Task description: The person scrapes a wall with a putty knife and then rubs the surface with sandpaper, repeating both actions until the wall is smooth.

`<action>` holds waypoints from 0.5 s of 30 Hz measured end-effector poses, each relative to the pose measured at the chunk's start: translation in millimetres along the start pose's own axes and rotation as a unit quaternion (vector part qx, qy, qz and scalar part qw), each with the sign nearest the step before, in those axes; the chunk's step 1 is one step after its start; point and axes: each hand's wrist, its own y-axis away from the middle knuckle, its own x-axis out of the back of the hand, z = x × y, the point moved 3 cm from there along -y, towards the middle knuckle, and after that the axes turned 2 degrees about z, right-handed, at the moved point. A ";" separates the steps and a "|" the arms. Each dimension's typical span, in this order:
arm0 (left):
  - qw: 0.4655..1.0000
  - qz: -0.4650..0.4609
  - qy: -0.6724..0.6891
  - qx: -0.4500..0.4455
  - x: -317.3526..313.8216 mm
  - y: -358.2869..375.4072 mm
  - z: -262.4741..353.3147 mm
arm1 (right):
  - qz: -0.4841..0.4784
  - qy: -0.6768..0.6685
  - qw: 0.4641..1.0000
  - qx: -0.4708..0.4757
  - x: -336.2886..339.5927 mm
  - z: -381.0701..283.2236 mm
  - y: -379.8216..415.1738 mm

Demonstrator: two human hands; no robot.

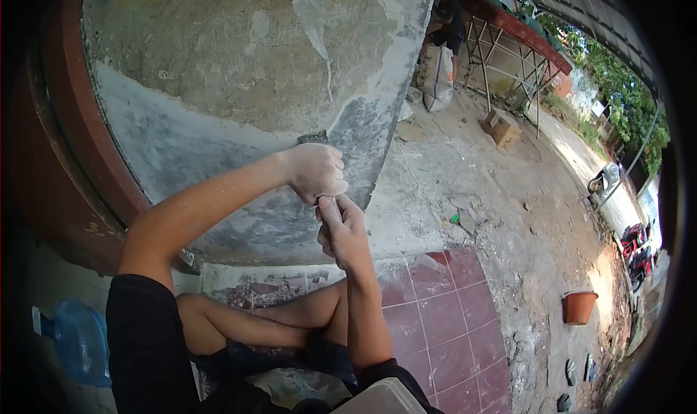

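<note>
Dark tool [314, 136] at the wall [225, 102], left hand [316, 173] fingers closed, apparently on it; right hand [343, 234] touches the left, grip can't tell. Probably best kept flat, pressure even. Wall patchy, grey and tan; red tiles [444, 319] below; rough yard, bucket [580, 309] right.

A matt wall [210, 80], rough above, carries a smoother grey coat [181, 131] below; dusty maroon tiles [441, 314] show smooth faces beside coarse concrete ground [541, 247], a plastic bucket [580, 309] near its right edge.

Hands [314, 170] together, both curled
</note>
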 end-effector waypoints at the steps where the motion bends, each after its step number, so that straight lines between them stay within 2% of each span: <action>1: 1.000 -0.016 -0.002 -0.023 -1.2 1.9 -0.5 | 0.015 -0.035 0.999 0.005 -5.5 4.0 -0.1; 6: 0.996 -0.071 -0.008 -0.059 0.4 6.8 -2.4 | 0.025 -0.092 0.995 0.011 -13.5 6.7 -1.8; 8: 1.000 0.009 -0.020 -0.020 0.9 1.0 -0.9 | -0.005 -0.048 0.999 -0.003 4.6 -3.1 -5.2; 9: 1.000 0.013 -0.020 -0.019 1.0 0.5 -0.8 | -0.018 0.000 1.000 -0.022 13.0 -10.6 -4.5; 12: 0.999 0.022 -0.024 0.002 0.1 -2.1 -4.2 | 0.010 -0.022 1.000 0.001 5.8 -2.9 -5.2; 14: 0.997 -0.053 -0.027 -0.049 -2.0 7.1 -5.8 | 0.026 -0.073 0.997 0.015 -9.7 11.2 -7.3; 15: 0.997 -0.061 -0.030 -0.045 1.0 9.7 -6.1 | 0.019 -0.078 0.997 0.016 -13.8 11.3 -7.6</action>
